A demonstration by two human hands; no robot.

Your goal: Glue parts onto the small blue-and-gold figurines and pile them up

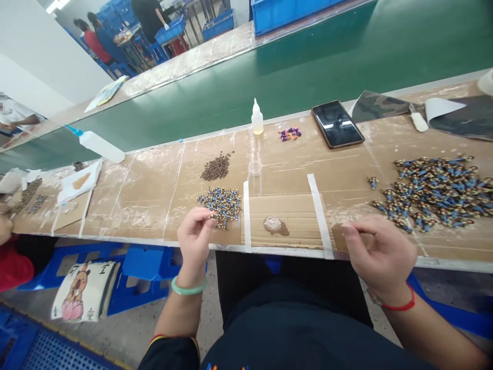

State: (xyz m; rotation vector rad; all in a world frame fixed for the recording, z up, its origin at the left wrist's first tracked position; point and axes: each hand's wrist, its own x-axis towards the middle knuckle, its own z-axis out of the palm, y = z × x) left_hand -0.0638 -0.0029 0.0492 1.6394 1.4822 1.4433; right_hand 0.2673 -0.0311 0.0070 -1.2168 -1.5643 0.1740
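My left hand (196, 234), a green bangle at its wrist, is closed in a pinch at the near edge of a heap of small blue-and-tan figure pieces (225, 203). Whatever sits between its fingertips is too small to name. Over the cardboard to the right, my right hand (379, 252) has thumb and forefinger pressed together; what they hold, if anything, is hidden. Beyond it spreads a larger pile of small blue, tan and dark figures (442, 192). Between my hands, a round disc (272, 223) rests on a corrugated cardboard pad (285, 205) bordered by white tape strips.
Behind the pad are brown bits (216, 168), a small clear dish (254, 167), an upright dropper bottle (257, 119), purple-and-orange pieces (290, 134) and a tablet (338, 124). A white bottle (100, 145) lies left. A green belt (215, 92) runs behind; people sit farther off.
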